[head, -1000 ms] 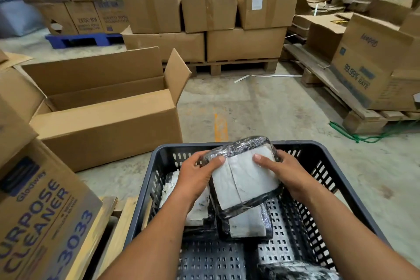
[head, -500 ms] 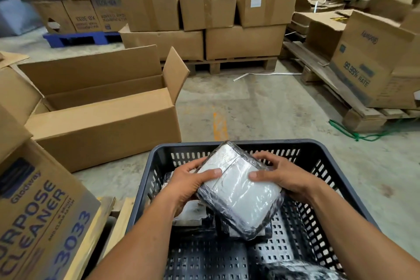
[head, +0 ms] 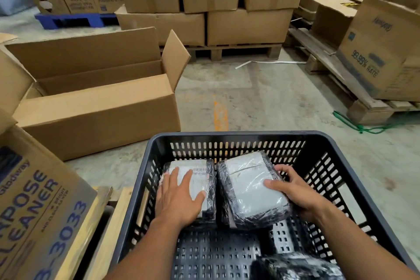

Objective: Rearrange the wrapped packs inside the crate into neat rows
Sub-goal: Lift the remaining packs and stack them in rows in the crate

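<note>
A dark grey slotted crate (head: 236, 137) stands in front of me. Two plastic-wrapped white packs lie side by side at its far end. My left hand (head: 177, 195) rests flat, fingers spread, on the left pack (head: 197, 175). My right hand (head: 293, 191) grips the right edge of the right pack (head: 247, 188), thumb on top; this pack sits slightly tilted. A third wrapped pack (head: 295, 266) lies at the near right corner, partly cut off by the frame.
An open cardboard box (head: 95, 107) sits on the floor to the left. A printed cleaner box (head: 34, 207) is at the near left. Stacked boxes on a wooden pallet (head: 234, 52) stand behind, and a long pallet (head: 341, 79) with boxes runs along the right.
The pack I held up in both hands has come down next to the left pack. My left hand let go and moved onto the left pack.
</note>
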